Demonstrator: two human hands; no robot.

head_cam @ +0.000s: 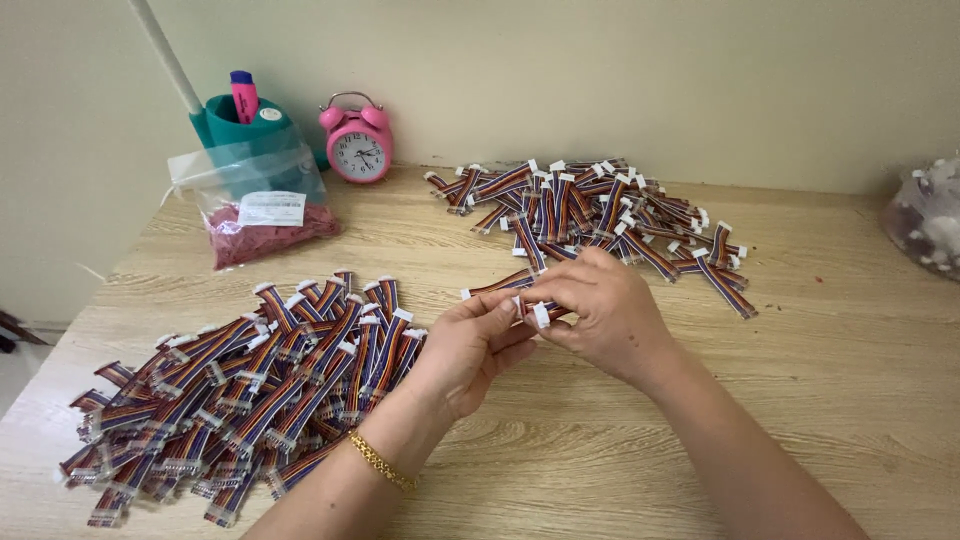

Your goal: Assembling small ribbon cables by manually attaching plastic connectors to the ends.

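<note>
Over the middle of the wooden table (pixel 800 380), my left hand (pixel 470 345) and my right hand (pixel 600 315) meet, both pinching one short multicoloured ribbon cable (pixel 515 288) with white connectors at its ends. A gold bracelet (pixel 382 462) circles my left wrist. A big pile of similar cables (pixel 250 385) lies to the left of my hands. Another pile of cables (pixel 590 210) sits behind my hands, toward the wall.
A clear plastic bag of small pink-red bits (pixel 255 215) leans at the back left, before a teal holder (pixel 245 125) with a pink marker. A pink alarm clock (pixel 357 145) stands by the wall. Another bag (pixel 925 215) sits at the right edge.
</note>
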